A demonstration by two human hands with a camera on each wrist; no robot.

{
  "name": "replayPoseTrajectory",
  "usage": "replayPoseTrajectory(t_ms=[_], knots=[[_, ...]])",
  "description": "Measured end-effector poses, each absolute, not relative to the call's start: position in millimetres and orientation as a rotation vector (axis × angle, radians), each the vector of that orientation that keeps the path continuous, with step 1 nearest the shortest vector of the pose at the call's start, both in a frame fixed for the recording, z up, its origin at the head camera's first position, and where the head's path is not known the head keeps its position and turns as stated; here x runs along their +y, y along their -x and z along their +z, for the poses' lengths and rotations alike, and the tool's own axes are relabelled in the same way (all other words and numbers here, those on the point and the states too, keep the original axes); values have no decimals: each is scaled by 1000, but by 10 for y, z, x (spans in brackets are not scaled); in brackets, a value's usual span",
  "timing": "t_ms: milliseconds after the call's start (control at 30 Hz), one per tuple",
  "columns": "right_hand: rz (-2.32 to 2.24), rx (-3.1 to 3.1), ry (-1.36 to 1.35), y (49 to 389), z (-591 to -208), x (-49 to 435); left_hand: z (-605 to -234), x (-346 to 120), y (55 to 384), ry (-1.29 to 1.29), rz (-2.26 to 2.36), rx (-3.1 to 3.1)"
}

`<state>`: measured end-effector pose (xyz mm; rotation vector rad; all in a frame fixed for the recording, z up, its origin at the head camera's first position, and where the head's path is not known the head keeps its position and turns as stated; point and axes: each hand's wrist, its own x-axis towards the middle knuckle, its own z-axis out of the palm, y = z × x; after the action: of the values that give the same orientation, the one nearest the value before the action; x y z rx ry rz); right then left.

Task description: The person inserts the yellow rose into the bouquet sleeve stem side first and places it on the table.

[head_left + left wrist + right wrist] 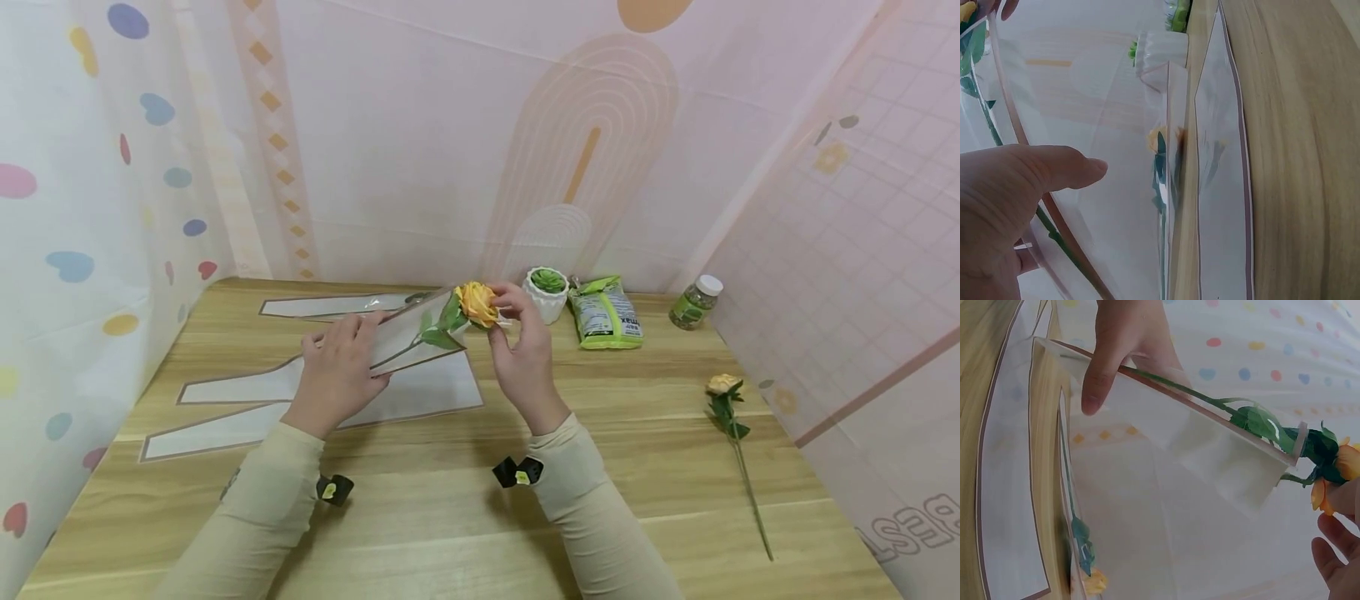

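Head view: left hand (337, 367) grips one wrapper (399, 330); right hand (527, 358) holds one yellow rose (476, 303).

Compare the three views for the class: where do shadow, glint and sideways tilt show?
Head: soft shadows lie on the table beside the right forearm; left wrist: the picture is turned, so the white pot appears sideways; right wrist: a white glint shows over the green leaves.

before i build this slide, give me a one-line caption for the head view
Left hand grips a clear sleeve holding a yellow rose while the right hand touches its bloom.
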<state>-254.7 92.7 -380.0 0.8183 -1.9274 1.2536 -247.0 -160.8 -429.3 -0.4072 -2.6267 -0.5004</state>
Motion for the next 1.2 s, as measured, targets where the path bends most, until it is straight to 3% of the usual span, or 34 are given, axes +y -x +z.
replayPoseTrajectory(t_ms=[1200], knots=[[1179, -2082, -1000, 2622, -3910, 933, -4336, -1561, 2488, 432, -563, -2656]])
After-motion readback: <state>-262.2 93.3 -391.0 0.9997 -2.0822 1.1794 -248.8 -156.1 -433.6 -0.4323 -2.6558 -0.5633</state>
